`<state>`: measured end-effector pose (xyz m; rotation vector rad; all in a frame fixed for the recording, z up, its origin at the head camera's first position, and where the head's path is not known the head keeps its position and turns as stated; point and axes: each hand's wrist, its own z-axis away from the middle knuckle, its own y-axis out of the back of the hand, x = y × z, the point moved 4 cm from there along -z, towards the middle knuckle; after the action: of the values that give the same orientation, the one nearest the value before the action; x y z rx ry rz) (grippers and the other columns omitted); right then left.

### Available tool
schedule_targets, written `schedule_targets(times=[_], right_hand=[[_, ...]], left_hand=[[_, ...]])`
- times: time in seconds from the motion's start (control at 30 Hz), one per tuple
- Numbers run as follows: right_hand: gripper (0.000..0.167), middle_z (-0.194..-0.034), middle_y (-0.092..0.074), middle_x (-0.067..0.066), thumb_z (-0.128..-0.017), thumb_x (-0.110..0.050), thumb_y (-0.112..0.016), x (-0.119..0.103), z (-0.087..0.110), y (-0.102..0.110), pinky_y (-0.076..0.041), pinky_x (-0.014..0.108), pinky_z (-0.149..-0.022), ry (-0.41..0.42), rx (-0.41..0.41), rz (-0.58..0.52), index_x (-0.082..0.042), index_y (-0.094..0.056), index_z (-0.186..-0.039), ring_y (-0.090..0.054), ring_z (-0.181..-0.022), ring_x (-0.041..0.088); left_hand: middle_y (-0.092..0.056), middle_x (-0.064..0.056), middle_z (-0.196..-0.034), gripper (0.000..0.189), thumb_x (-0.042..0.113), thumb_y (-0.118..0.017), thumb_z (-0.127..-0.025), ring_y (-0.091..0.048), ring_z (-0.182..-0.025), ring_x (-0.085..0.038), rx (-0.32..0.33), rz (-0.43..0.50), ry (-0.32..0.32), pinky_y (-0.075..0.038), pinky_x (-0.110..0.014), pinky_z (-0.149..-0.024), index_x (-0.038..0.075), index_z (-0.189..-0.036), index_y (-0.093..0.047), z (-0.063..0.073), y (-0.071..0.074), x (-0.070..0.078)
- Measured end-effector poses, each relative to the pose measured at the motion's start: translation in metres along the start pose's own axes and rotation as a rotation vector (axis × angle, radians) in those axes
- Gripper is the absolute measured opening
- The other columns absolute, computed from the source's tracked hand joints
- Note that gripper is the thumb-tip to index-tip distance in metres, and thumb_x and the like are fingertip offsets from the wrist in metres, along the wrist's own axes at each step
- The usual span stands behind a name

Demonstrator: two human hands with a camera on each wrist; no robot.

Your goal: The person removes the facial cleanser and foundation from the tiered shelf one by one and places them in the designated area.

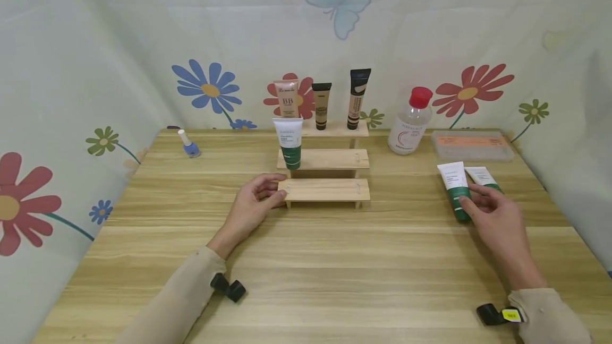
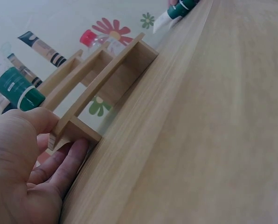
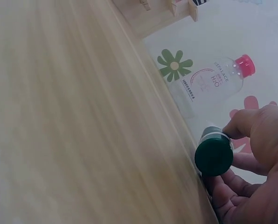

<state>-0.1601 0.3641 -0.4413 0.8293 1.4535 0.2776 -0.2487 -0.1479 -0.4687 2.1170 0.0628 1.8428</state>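
Note:
My left hand (image 1: 253,201) grips the left end of the lowest step of a wooden tiered stand (image 1: 330,190), thumb on the front and fingers behind. On the middle step, at its left, a white and green tube (image 1: 289,142) stands on its cap. Three more tubes stand on the top step: a beige BB tube (image 1: 287,99), a small tan one with a black end (image 1: 321,105) and a taller black and beige one (image 1: 358,99). To the right, my right hand (image 1: 497,222) pinches a second white and green tube (image 1: 453,187). Beside it lies a similar tube (image 1: 484,177), partly hidden by the hand.
A clear bottle with a red cap (image 1: 410,123) stands right of the stand. Behind the right hand lies a flat transparent case (image 1: 472,146). A small blue nail polish bottle (image 1: 190,147) is at the back left. A flowered curtain (image 1: 239,25) hangs behind the table (image 1: 334,269).

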Motion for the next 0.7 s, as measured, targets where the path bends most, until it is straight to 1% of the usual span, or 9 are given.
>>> schedule_targets(times=[0.2,0.43,0.57,0.7], right_hand=[[0.053,-0.13,-0.074,0.029,-0.111,-0.034,-0.072,0.0,0.001,-0.001,-0.051,0.009,-0.067,0.023,0.015,0.017,0.0,-0.065,-0.151,-0.059,-0.083,-0.014],[0.057,-0.127,-0.076,0.027,-0.107,-0.038,-0.075,-0.003,0.005,0.002,-0.046,0.005,-0.069,0.051,0.075,0.093,0.001,-0.066,-0.148,-0.053,-0.081,-0.022],[0.058,-0.13,-0.076,0.022,-0.105,-0.042,-0.075,-0.008,0.007,0.005,-0.043,0.01,-0.074,0.0,0.144,0.123,-0.005,-0.066,-0.149,-0.052,-0.087,-0.016],[0.058,-0.132,-0.074,0.014,-0.103,-0.041,-0.077,-0.012,0.008,0.009,-0.042,0.014,-0.079,-0.051,0.211,0.073,-0.012,-0.067,-0.151,-0.057,-0.094,-0.006]], left_hand=[[-0.076,-0.013,-0.123,0.035,0.022,-0.08,-0.106,-0.073,-0.113,-0.027,0.0,0.0,-0.004,-0.061,-0.023,-0.096,0.015,-0.14,-0.074,0.0,0.001,-0.001],[-0.076,-0.011,-0.123,0.034,0.023,-0.081,-0.106,-0.072,-0.114,-0.026,-0.001,-0.007,-0.001,-0.061,-0.024,-0.096,0.018,-0.139,-0.074,0.0,0.001,0.0],[-0.075,-0.012,-0.124,0.035,0.024,-0.081,-0.106,-0.072,-0.114,-0.026,-0.003,-0.01,-0.005,-0.061,-0.024,-0.096,0.017,-0.14,-0.074,0.0,0.001,0.001],[-0.075,-0.011,-0.125,0.035,0.025,-0.081,-0.106,-0.071,-0.115,-0.025,0.0,-0.019,-0.01,-0.059,-0.023,-0.097,0.017,-0.14,-0.074,0.0,0.001,0.001]])
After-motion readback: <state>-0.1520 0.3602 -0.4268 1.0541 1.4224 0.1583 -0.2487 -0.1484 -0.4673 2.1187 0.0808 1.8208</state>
